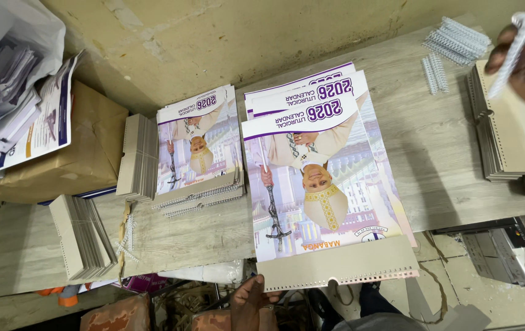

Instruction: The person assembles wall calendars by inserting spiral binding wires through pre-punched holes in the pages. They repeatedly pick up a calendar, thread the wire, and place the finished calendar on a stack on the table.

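A stack of loose calendar sheets (324, 171) with a purple and white header and a picture of a robed figure lies in the middle of the grey wooden table (434, 147). Under it is a grey card backing (342, 266) with a punched row of holes along its near edge. My left hand (251, 301) grips the backing's near left corner from below the table edge. My right hand (523, 52) is raised at the upper right, closed on a white plastic binding comb (517, 46).
A smaller stack of bound calendars (198, 147) lies left of centre. Piles of grey card stand at left (137, 156), near left (82, 236) and right (501, 129). Loose white combs (455, 40) lie at the far right. Beyond are a cardboard box (85, 153) and a plastic bag (5, 55).
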